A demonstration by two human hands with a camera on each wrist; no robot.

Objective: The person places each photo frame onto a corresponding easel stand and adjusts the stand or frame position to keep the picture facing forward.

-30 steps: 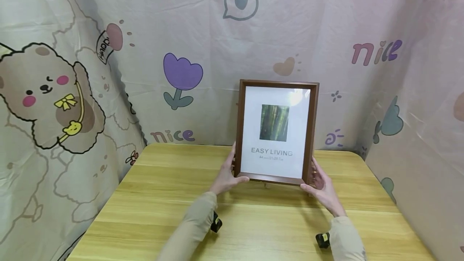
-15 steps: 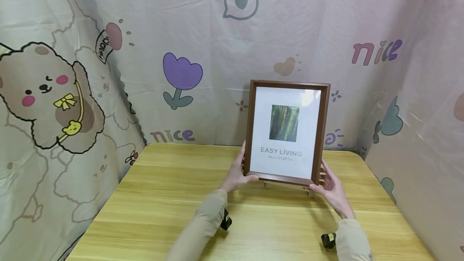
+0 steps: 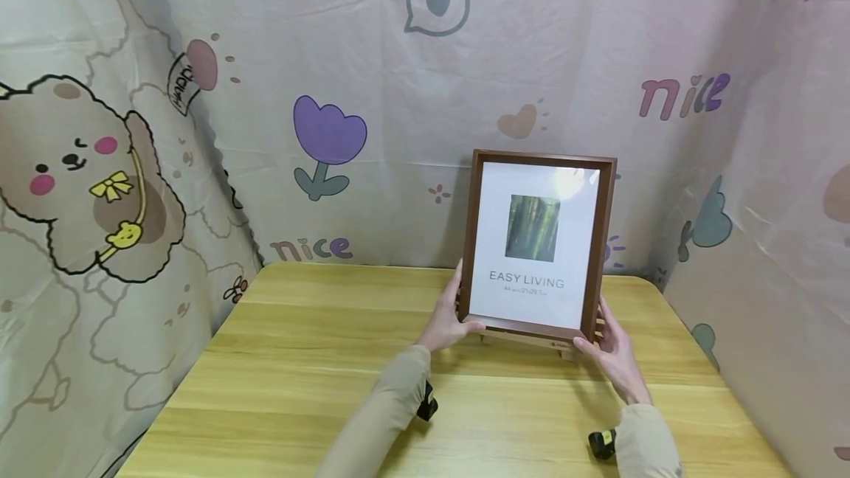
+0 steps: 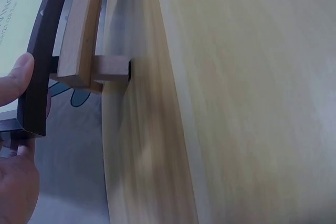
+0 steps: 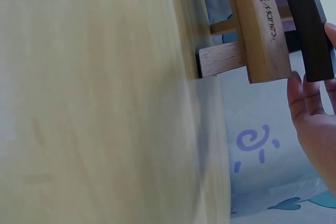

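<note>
A brown picture frame [image 3: 531, 229] with a small forest print and the words EASY LIVING is held upright, tilted slightly, between both hands. My left hand [image 3: 446, 323] grips its lower left corner, thumb on the front. At the lower right corner my right hand [image 3: 617, 361] has its thumb on the front and fingers behind. Under and behind the frame stands a wooden easel [image 5: 260, 30], mostly hidden in the head view; its ledge and feet show in both wrist views. A narrow gap shows between the frame's bottom edge and the easel's ledge [image 4: 79, 35].
The easel's feet stand on a wood-grain table [image 3: 319, 360] near its back edge. A printed cloth [image 3: 398, 94] hangs behind the table and along both sides. Small black devices [image 3: 603, 444] sit at both wrists.
Both hands have carried the picture frame to the right and slightly down in the head view. More of the easel's lower part now shows beneath it. The grip stays the same.
</note>
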